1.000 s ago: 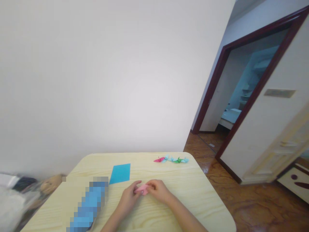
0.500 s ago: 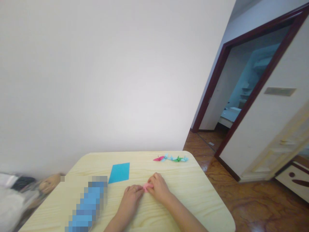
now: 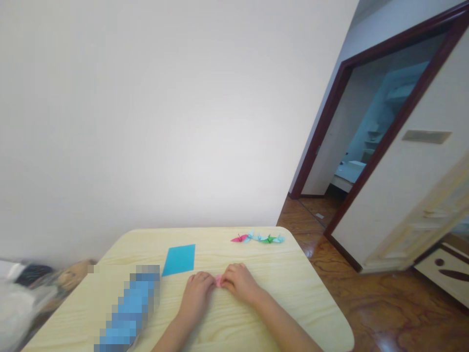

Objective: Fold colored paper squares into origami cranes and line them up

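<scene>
The left hand (image 3: 196, 293) and right hand (image 3: 240, 282) pinch a small pink folded paper (image 3: 219, 280) on the tabletop (image 3: 216, 249), near blue square paper (image 3: 179, 260).

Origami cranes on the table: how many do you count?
5, in a row along the wooden table's far edge: red crane, blue crane, second blue crane, green crane, third blue crane. Overlap may hide another.

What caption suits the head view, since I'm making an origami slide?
Left hand and right hand pinch pink paper on a wooden table, near a blue sheet and origami cranes.
</scene>
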The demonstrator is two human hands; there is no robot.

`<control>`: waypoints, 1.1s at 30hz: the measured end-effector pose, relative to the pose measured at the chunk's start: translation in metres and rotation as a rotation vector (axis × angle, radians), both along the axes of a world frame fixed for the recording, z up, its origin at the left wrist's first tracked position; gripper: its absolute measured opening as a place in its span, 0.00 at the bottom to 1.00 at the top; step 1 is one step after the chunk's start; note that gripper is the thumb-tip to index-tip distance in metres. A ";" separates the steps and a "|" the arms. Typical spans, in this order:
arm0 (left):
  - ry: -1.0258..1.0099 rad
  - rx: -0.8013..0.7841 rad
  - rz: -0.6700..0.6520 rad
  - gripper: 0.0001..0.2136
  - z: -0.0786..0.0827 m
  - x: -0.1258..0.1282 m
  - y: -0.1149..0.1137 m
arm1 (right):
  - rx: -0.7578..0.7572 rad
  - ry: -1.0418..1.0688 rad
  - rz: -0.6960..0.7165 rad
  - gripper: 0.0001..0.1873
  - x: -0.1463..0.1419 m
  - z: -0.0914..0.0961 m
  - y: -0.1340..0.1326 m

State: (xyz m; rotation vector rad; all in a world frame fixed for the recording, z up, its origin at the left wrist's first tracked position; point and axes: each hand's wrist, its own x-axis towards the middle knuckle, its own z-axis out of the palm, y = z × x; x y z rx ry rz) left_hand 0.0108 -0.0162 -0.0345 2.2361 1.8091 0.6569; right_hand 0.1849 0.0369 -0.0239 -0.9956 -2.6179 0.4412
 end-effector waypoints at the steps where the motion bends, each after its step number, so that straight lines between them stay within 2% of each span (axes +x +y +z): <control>1: -0.002 0.004 0.006 0.08 0.000 0.000 0.000 | -0.002 -0.003 0.007 0.06 -0.001 0.000 0.001; 13: -0.015 0.077 0.018 0.08 -0.001 -0.003 -0.002 | -0.022 -0.058 -0.096 0.08 -0.013 -0.002 0.004; 19: -0.015 0.100 0.131 0.08 -0.005 0.001 -0.001 | -0.070 -0.095 -0.131 0.09 -0.017 0.000 0.008; 26: -0.013 0.030 0.257 0.09 -0.004 0.008 0.002 | -0.114 -0.104 -0.253 0.08 -0.023 -0.001 0.006; 33: -0.013 -0.060 0.287 0.08 0.000 0.008 0.004 | -0.194 -0.073 -0.367 0.08 -0.026 -0.003 0.009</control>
